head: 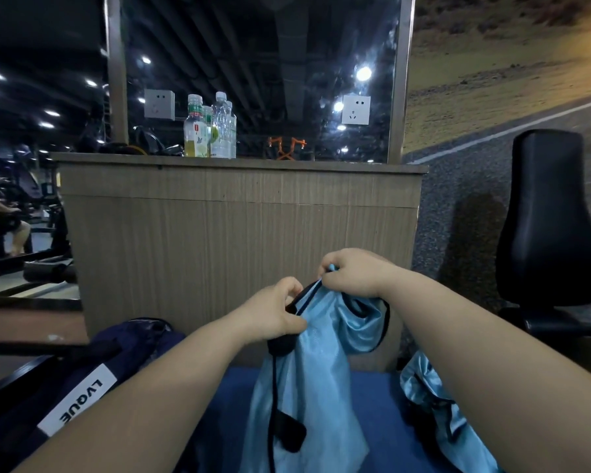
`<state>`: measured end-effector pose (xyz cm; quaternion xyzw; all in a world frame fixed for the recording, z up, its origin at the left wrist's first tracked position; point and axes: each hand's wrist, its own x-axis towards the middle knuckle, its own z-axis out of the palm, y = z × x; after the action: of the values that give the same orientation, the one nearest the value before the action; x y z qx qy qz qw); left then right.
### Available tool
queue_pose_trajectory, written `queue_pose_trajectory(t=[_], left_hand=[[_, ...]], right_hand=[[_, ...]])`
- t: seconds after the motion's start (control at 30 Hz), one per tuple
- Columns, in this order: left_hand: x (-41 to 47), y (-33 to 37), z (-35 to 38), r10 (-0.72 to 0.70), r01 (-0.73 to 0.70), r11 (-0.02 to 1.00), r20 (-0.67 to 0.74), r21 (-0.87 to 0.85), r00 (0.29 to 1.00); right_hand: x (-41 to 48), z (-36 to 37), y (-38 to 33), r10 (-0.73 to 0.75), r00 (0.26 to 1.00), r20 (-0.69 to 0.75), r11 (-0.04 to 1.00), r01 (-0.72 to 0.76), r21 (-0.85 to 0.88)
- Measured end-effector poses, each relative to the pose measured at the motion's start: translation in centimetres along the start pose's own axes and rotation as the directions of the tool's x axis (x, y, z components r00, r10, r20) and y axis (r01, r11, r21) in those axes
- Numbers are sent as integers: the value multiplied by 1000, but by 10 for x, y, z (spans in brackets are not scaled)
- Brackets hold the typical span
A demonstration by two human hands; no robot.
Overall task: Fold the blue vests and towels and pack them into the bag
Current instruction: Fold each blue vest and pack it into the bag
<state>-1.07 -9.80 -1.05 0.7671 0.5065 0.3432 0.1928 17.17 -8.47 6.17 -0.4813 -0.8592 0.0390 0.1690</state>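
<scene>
A light blue vest with black trim hangs in the air in front of me, held up by its top edge. My left hand pinches the black-edged shoulder on the left side. My right hand grips the other shoulder a little higher and to the right. The vest's lower part drapes down onto a dark blue mat. A dark navy bag with a white label lies to the left. Another light blue vest lies crumpled at the lower right, partly hidden by my right forearm.
A wooden counter stands right behind the vest, with two bottles on top and a mirror above. A black padded gym seat stands at the right. A person sits on equipment at the far left.
</scene>
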Motion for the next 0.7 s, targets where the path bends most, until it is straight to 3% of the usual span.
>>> queue_pose_trajectory(t=[0.1,0.23,0.33,0.43,0.5,0.6,0.7], left_hand=[[-1,-5,-1,-36,32,995,39,94,999],[-5,-10,-1,-70,71,997,39,-31,997],[-9,-16,0,-101,115,968,74,-223,992],[-12,-22,7,-118,122,846,41,-519,992],[-14,-25,12,-151,124,789,6,-602,989],[-16,-27,18,-132,115,797,14,-593,991],[-15,-33,24,-137,156,876,75,-456,988]], right_hand=[[0,2,10,0,1000,-31,997,3,81],[1,5,17,31,999,-37,994,-27,110],[1,6,20,33,998,-61,994,-26,106],[0,6,18,45,992,-119,993,-32,112],[1,5,17,63,980,-190,997,-52,62],[3,5,18,85,958,-274,996,-87,7],[3,5,19,95,944,-315,995,-100,-1]])
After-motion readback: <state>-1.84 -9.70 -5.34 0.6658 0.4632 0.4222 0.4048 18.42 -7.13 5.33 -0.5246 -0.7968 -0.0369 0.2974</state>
